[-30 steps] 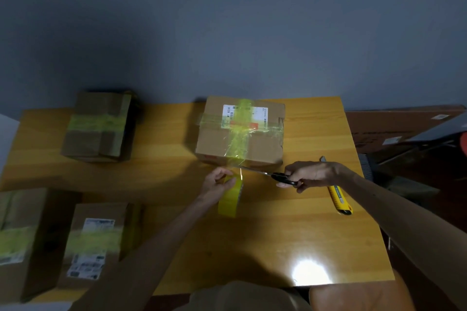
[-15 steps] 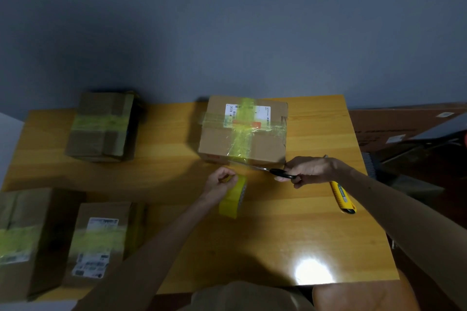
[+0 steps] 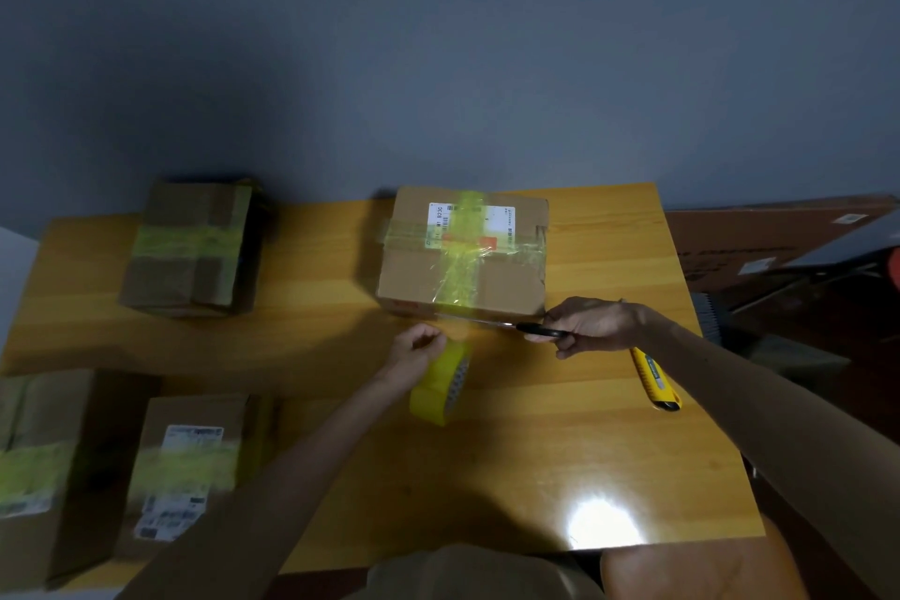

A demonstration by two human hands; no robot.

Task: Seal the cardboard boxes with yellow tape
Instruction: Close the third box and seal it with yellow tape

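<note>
Left hand (image 3: 419,348) of mine grips the tape roll (image 3: 438,387), held on edge just in front of the taped box (image 3: 462,258) on the table (image 3: 535,443). My right hand (image 3: 591,324) is closed round the scissors (image 3: 487,321), blades along the box's near bottom edge. A knife (image 3: 655,378) lies beside my right wrist.

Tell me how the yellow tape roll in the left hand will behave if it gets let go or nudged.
The round yellow tape roll is held on edge by the left hand, so it would probably roll or topple flat once released. The glossy wooden table looks smooth, so a push likely slides it easily.
</note>
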